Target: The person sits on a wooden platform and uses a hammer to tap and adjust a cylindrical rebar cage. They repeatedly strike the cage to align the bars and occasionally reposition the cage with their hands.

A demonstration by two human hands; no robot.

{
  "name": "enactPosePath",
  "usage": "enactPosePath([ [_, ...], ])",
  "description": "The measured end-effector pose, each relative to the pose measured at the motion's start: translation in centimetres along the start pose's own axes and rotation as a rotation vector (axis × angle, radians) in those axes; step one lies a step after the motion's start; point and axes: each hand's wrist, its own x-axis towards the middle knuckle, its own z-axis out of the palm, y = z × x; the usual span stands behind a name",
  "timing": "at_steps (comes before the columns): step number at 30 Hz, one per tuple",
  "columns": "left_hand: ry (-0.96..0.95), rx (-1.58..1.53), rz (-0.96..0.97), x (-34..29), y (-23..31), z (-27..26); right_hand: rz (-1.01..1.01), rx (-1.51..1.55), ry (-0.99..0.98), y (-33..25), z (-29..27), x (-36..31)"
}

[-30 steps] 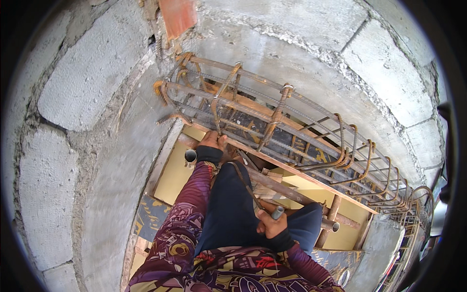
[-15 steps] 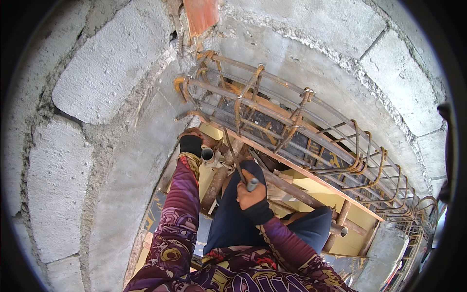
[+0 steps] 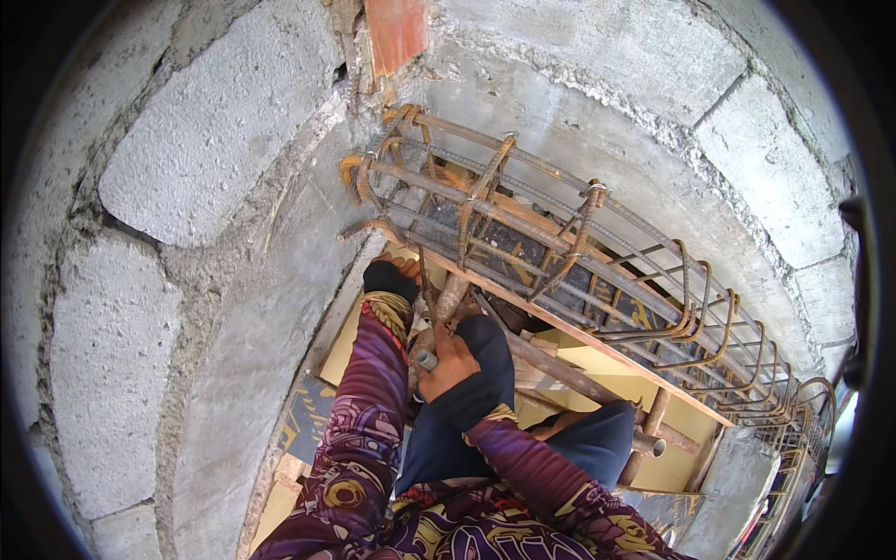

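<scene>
My right hand is closed round a thin metal rod with a grey tubular end, which sticks out beside the thumb. Further forward, my left hand is bent over at the wooden edge of the opening. Its fingers look curled, but what they hold is hidden. Close to those fingers, a thin dark bar stands near the end of the rebar cage. Between my hands and the cage, a rusty pipe slants down past my knee.
Grey block walls rise on the left and along the far side. The rebar cage lies over a board form with a wooden edge. Rusty scaffold pipes cross the opening below me. An orange board stands at the far corner.
My right hand has moved left and slightly down with the rod, now close to my left forearm. My left hand has shifted a little right, off the open pipe end.
</scene>
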Motion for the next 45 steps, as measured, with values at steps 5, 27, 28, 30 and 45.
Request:
enactPosePath([
  [5,-0.088,-0.036,-0.016,1.3,0.1,-0.9,-0.007,-0.062,-0.005,-0.8,0.9,0.2],
  [27,-0.052,0.211,0.156,-0.8,1.1,0.0,0.076,0.045,0.047,-1.6,2.3,-0.1],
  [28,-0.035,0.23,0.159,-1.4,1.1,0.2,0.075,0.046,0.049,-1.7,2.5,-0.2],
  [30,-0.037,0.218,0.177,-0.9,1.1,0.1,0.046,0.047,0.049,-1.3,3.0,-0.3],
  [45,-0.066,0.28,0.179,2.5,1.2,-1.2,0.049,0.133,0.072,-1.0,3.7,-0.3],
])
